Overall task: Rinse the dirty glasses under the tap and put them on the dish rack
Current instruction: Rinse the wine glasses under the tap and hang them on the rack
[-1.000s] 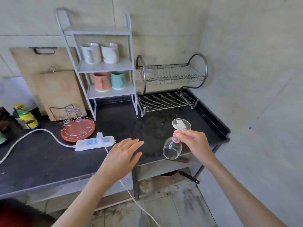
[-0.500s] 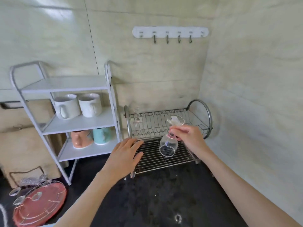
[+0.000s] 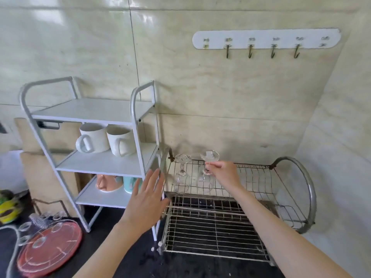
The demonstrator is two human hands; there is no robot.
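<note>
Pinching an upturned clear stemmed glass (image 3: 205,178) on the wire dish rack's (image 3: 261,189) upper tier, at two o'clock from the flat-open, empty left hand (image 3: 145,199), the right hand (image 3: 223,173) is gripping its stem.

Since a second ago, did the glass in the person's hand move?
Yes. The wine glass in the right hand went from out over the counter's front edge up onto the dish rack's top tier, upside down beside another glass.

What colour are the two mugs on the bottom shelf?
One mug is pink-orange, the other mug is teal, seen in the head view.
</note>
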